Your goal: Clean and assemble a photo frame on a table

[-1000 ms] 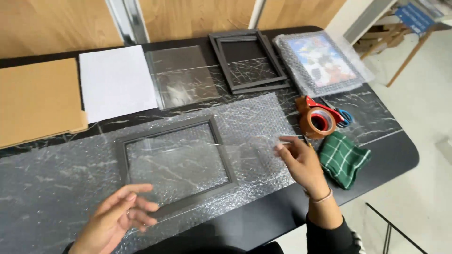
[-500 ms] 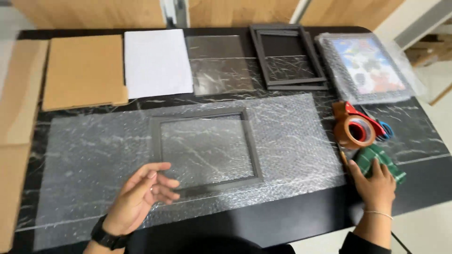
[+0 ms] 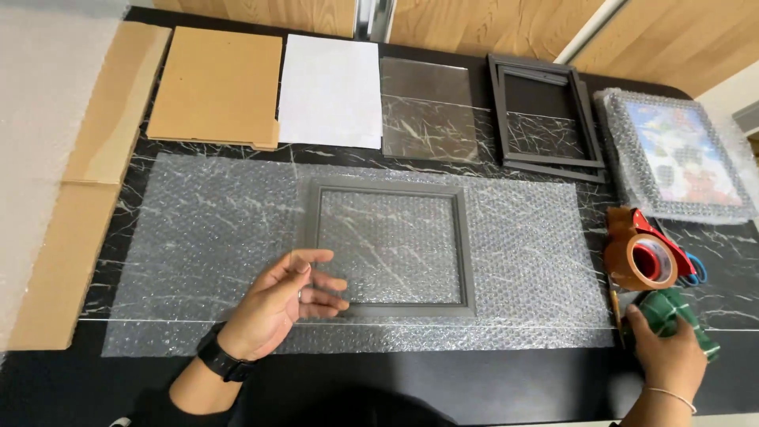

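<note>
My left hand [image 3: 281,304] lay spread with loose fingers at the lower left corner of the grey picture frame [image 3: 390,247], which sat flat in the middle of the bubble wrap sheet [image 3: 198,237] on the table [image 3: 474,387]. My right hand [image 3: 668,352] closed around a green checked cloth [image 3: 680,312] beside the tape dispenser [image 3: 639,255]. By my judgement the frame was placed but not yet wrapped or taped.

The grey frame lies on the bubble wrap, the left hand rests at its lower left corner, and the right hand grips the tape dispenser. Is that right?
Not quite. In the head view the right hand grips the green checked cloth, not the tape dispenser beside it. The grey frame does lie on the bubble wrap, with the left hand at its lower left corner.
</note>
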